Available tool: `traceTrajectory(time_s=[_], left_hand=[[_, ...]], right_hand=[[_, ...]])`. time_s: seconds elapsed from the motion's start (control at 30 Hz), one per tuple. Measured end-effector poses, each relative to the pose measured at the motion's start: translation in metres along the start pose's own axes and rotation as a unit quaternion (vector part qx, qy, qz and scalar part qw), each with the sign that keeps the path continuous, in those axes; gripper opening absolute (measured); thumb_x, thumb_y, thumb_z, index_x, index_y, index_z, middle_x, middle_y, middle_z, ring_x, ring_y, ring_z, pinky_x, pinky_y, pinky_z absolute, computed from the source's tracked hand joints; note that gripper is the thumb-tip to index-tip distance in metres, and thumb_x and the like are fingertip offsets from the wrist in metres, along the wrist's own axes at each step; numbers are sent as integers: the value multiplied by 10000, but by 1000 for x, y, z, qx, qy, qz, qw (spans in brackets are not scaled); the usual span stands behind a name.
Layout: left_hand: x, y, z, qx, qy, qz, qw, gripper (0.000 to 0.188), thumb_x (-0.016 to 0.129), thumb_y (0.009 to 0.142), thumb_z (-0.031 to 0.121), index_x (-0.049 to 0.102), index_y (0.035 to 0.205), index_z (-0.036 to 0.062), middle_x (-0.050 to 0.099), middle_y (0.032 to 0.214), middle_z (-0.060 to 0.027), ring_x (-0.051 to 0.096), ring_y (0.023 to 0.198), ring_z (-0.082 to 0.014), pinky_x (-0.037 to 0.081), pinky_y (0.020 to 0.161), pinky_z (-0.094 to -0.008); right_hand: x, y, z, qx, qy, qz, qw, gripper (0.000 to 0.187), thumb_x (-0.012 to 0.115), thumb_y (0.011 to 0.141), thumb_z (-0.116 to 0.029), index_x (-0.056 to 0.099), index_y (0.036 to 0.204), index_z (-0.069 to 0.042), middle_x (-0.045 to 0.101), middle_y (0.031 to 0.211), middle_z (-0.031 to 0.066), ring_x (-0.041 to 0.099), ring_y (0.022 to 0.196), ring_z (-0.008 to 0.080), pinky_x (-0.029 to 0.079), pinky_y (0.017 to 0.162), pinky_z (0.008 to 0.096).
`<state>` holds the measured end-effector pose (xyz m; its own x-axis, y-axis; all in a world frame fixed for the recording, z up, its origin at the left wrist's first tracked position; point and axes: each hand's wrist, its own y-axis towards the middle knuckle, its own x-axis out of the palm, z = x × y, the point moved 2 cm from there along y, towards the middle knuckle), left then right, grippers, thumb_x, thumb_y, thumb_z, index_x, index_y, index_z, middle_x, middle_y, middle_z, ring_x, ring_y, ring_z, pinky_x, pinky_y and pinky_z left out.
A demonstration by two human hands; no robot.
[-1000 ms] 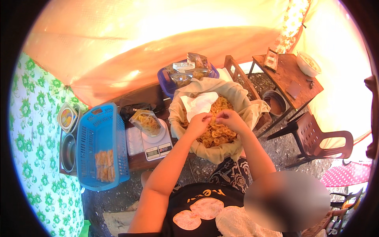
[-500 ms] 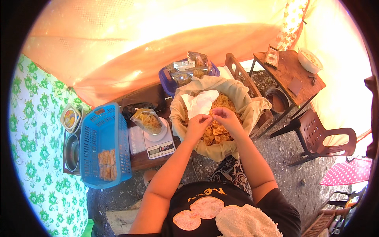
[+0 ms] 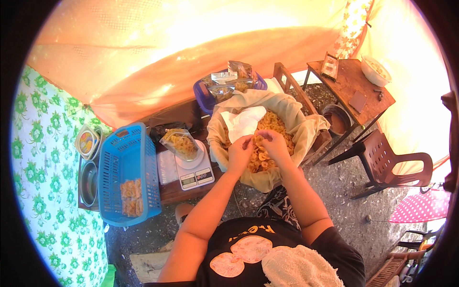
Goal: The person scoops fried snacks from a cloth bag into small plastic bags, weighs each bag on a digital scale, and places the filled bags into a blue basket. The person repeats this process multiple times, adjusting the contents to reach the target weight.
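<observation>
Both hands are over a large tub lined with cream cloth (image 3: 311, 128), filled with thin yellow-orange fried chips (image 3: 275, 125). My left hand (image 3: 241, 152) has its fingertips pinched together; whatever they hold is too small to make out. Close beside it, my right hand (image 3: 274, 143) pinches what looks like a chip between thumb and fingers. A white sheet of paper or plastic (image 3: 242, 123) rests on the chips just beyond my left hand. To the left, a clear pouch of chips (image 3: 180, 144) sits on a white digital kitchen scale (image 3: 198, 178).
A blue plastic basket (image 3: 152, 191) holding packed chips (image 3: 131, 197) stands left. Behind the tub, a purple basket (image 3: 204, 101) holds filled pouches (image 3: 239, 71). At right are a wooden table (image 3: 354, 86) bearing a white bowl (image 3: 376, 71), and a brown plastic chair (image 3: 382, 158).
My fingertips were touching over the chips and are now slightly apart. My left hand has shifted a little toward me. The view has shifted slightly.
</observation>
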<state>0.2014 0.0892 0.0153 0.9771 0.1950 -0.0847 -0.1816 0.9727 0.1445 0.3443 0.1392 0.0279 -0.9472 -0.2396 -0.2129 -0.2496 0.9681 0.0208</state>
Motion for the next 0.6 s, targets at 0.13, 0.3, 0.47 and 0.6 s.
traceTrajectory(time_s=[0.13,0.3,0.47,0.6], left_hand=[[-6,4,-3,-60,-105,13,993,259,550,937,22,594,1178,-60,657,1059,-132,678,913,-176,558,795,-260],[-19,1,12,-63,-109,5,992,259,560,934,29,595,1176,-55,649,1031,-124,674,898,-170,564,767,-240],[-61,-17,43,39,63,84,994,276,633,904,68,610,1174,13,639,990,-66,642,869,-141,540,741,-263],[-134,-41,60,189,120,314,923,363,599,891,45,544,1250,36,576,1094,-96,553,910,-178,492,731,-302]], right_hand=[[-8,-5,-8,72,121,-10,990,335,523,841,45,636,1156,31,648,1049,104,630,910,155,532,803,274],[-5,-11,-29,88,171,-93,977,314,631,908,-66,598,1198,50,624,1006,81,620,889,124,549,805,266],[32,3,-69,55,52,-197,978,216,682,887,-118,647,1044,25,638,855,13,609,804,99,508,716,238],[93,29,-120,-168,-48,-217,961,171,687,867,-117,682,993,-1,661,846,41,587,753,110,481,705,265]])
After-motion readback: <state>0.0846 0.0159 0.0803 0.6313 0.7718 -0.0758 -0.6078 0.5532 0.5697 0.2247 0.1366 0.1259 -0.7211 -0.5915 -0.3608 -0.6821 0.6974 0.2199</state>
